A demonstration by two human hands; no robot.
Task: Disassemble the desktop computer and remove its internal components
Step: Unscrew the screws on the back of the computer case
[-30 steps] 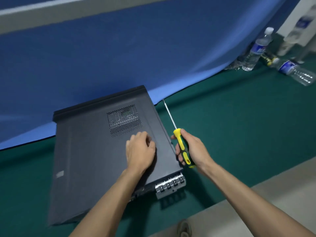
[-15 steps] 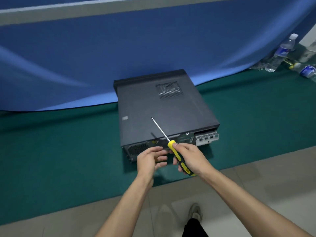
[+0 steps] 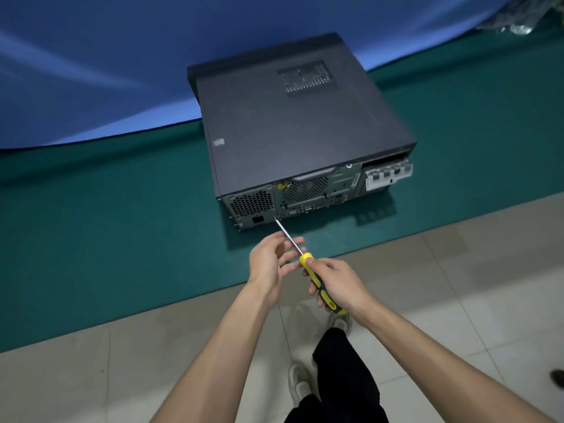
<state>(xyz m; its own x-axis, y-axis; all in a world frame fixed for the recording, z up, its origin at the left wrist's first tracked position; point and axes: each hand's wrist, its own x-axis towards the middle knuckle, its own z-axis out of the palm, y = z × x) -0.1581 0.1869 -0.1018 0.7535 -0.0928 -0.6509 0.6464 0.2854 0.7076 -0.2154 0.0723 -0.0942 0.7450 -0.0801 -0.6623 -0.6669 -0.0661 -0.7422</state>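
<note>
The desktop computer point(image 3: 293, 126) lies flat on its side on a green mat point(image 3: 91, 227) that covers the floor, its rear panel point(image 3: 293, 195) turned toward the person at 6 o'clock and its front end pointing to 12 o'clock, up against a blue cloth backdrop point(image 3: 106, 62). The dark side cover is on, with a vent grille point(image 3: 305, 76) near its far end at about 1 o'clock. On the rear panel, a honeycomb power-supply grille point(image 3: 251, 204) sits at the 9 o'clock end, a round fan grille point(image 3: 305, 187) is in the middle, and a silver slot bracket point(image 3: 386, 175) juts out at the 3 o'clock end.

The right hand point(image 3: 335, 283) is wrapped tight around the yellow-and-black handle of a screwdriver point(image 3: 308, 264), thumb on the handle's front end. The metal shaft slants toward 11 o'clock and its tip lies at the lower edge of the rear panel, beside the power-supply grille; whether it touches the panel I cannot tell.

The left hand point(image 3: 271, 261) is at 9 o'clock of the shaft, fingers loosely spread and relaxed, fingertips near the shaft, gripping nothing.

Below the mat's edge, at 6 o'clock, pale floor tiles point(image 3: 457, 300) show, along with the person's dark trousers point(image 3: 338, 383) and light shoes point(image 3: 297, 386).
</note>
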